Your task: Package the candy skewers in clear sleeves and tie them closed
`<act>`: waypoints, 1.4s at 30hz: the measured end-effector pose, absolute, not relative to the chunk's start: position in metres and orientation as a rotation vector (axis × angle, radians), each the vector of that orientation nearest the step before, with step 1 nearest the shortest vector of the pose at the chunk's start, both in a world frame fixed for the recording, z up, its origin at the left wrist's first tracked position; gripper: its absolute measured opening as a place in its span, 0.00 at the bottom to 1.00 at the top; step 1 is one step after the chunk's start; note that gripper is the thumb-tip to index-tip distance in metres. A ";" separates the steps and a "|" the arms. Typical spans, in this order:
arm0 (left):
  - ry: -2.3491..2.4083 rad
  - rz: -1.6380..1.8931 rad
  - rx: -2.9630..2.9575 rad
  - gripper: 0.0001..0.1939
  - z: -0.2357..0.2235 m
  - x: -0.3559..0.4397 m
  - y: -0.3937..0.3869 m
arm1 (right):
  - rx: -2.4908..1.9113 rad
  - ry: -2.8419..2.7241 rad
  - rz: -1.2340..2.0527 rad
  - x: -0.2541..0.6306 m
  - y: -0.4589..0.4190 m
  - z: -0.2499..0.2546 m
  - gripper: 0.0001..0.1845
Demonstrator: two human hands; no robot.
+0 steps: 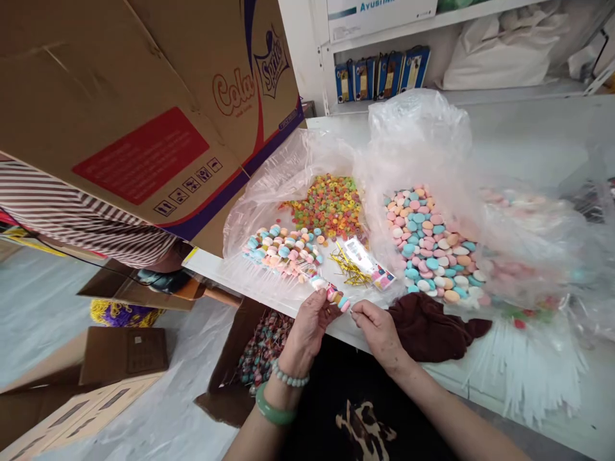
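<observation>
So our left hand [310, 320] has its fingers wrapped round a candy stick [337, 298], up in front of us just over the near edge of the worktop [444, 371]. The stick tilts down to our right, which probably lets us see the whole row and keeps the low end handy for the other side. Our right hand [379, 333] has thumb and finger pinched together at that low end, seemingly on a pale tip, though it's too tiny here to swear to it

Wrists come up from below, both forearms angled inward so the hands nearly meet. Pretty comfy pose for fiddly stuff, we'd say

The ring candies [331, 205] and oval candies [427, 250] sit on plastic in separate heaps, likely so we can grab either without sorting. Gold ties [353, 269] lie just beyond our fingers, close enough for a short reach
</observation>
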State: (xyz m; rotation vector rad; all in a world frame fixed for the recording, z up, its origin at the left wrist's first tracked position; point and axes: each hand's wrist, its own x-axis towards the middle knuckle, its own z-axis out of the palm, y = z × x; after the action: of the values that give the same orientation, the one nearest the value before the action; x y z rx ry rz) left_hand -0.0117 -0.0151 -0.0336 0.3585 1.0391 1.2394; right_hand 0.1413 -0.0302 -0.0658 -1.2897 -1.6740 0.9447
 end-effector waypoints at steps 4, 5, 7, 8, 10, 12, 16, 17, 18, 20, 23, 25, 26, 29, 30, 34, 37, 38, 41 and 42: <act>1.059 1.337 0.339 0.17 -0.029 -0.030 -0.004 | -1.252 -1.720 0.965 0.149 -0.031 -0.061 0.09; 1.055 1.370 0.327 0.16 -0.027 -0.034 -0.002 | -1.253 -1.755 0.904 0.150 -0.032 -0.060 0.09; 1.071 1.461 0.320 0.13 -0.025 -0.041 0.004 | -1.258 -1.832 0.730 0.152 -0.035 -0.059 0.09; 1.093 1.500 0.311 0.11 -0.025 -0.044 0.005 | -1.261 -1.873 0.626 0.152 -0.035 -0.058 0.10; 1.139 1.573 0.286 0.10 -0.026 -0.047 0.008 | -1.264 -1.955 0.418 0.153 -0.036 -0.058 0.12; 1.179 1.587 0.266 0.10 -0.028 -0.048 0.007 | -1.267 -2.018 0.248 0.154 -0.036 -0.057 0.13; 1.166 1.498 0.327 0.13 -0.028 -0.044 0.002 | -1.249 -2.087 0.005 0.155 -0.036 -0.057 0.13; 1.154 1.484 0.347 0.14 -0.028 -0.041 0.000 | -1.240 -2.105 -0.053 0.155 -0.036 -0.057 0.14; 1.148 1.475 0.360 0.14 -0.028 -0.039 -0.001 | -1.229 -2.125 -0.108 0.155 -0.036 -0.057 0.14; 1.148 1.459 0.369 0.14 -0.027 -0.034 -0.004 | -1.213 -2.161 -0.191 0.156 -0.036 -0.058 0.14; 1.130 1.412 0.377 0.14 -0.027 -0.032 -0.007 | -1.200 -2.193 -0.236 0.157 -0.035 -0.062 0.15; 1.120 1.367 0.362 0.15 -0.028 -0.034 -0.008 | -1.204 -2.196 -0.202 0.159 -0.034 -0.066 0.15; 1.127 1.347 0.348 0.15 -0.029 -0.036 -0.008 | -1.218 -2.194 -0.155 0.159 -0.033 -0.068 0.16; 1.191 1.339 0.347 0.16 -0.030 -0.041 -0.008 | -1.281 -2.148 0.172 0.158 -0.032 -0.073 0.15; 1.214 1.360 0.373 0.16 -0.031 -0.041 -0.008 | -1.295 -2.099 0.349 0.157 -0.032 -0.073 0.13; 1.216 1.448 0.528 0.17 -0.031 -0.037 -0.010 | -1.314 -1.663 1.208 0.151 -0.027 -0.070 0.07; 1.146 1.437 0.569 0.18 -0.031 -0.033 -0.011 | -1.252 -1.168 1.826 0.149 -0.023 -0.065 0.06; 1.117 1.420 0.564 0.18 -0.031 -0.032 -0.011 | -1.189 -1.003 2.011 0.149 -0.023 -0.064 0.07; 1.047 1.365 0.519 0.20 -0.033 -0.029 -0.012 | -0.905 -0.583 2.439 0.148 -0.023 -0.063 0.12; 1.045 1.358 0.507 0.20 -0.033 -0.027 -0.013 | -0.816 -0.475 2.514 0.146 -0.023 -0.064 0.13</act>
State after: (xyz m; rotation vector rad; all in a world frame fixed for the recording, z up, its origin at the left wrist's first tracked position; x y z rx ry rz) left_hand -0.0266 -0.0130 -0.0332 0.5066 1.0451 1.3582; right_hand 0.1460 -0.0232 -0.0640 -0.8160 -0.4755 2.5137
